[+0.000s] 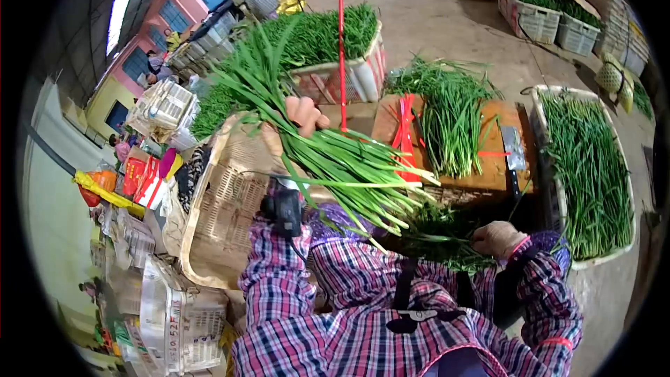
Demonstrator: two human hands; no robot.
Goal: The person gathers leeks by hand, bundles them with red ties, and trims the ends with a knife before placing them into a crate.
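Observation:
A large bunch of long green stalks (335, 160) lies in my left hand (300, 120), whose fingers wrap round it; the pale ends point right. My right hand (497, 239) is low at the right with curled fingers, at the end of a thin stalk over loose greens (447, 227). On the wooden board (499, 117) rests another pile of greens (453, 126), with red strips (405, 132) at its left. A cleaver (514, 150) with a black handle lies at the board's right side.
An upright red rod (342, 63) stands behind the bunch. Crates of greens stand behind (373, 70) and at the right (631, 202). An empty-looking beige basket (199, 237) is at my left. People and stacked crates (164, 108) are farther back.

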